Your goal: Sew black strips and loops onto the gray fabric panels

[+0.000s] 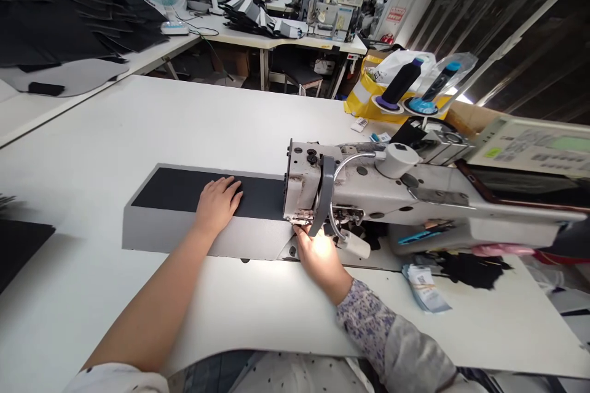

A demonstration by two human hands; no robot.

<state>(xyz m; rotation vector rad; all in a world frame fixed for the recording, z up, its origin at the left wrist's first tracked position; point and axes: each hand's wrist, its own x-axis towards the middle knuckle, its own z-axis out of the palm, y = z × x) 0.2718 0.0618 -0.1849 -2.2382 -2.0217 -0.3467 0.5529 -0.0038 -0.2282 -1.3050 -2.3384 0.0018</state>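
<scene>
A long strip of black fabric [166, 189] lies on top of a wider grey fabric panel [157, 233]. Both reach rightward to the head of a sewing machine [302, 187]. My left hand [217, 202] rests flat on the black strip, fingers stretched out toward the machine. Close beside the presser foot, my right hand [320, 256] has its fingers drawn together at the right end of the grey panel. The machine's grey lever and the lamp glare partly cover those fingers. A small lamp [354, 244] on a bendy metal neck shines onto this hand.
Thread cones [400, 84] stand behind the machine, beside a yellow bag [364, 98]. A bundle of labels [424, 288] and black scraps [477, 269] lie to the right. Dark fabric [21, 245] sits at the left edge. A control panel [537, 147] is at the right.
</scene>
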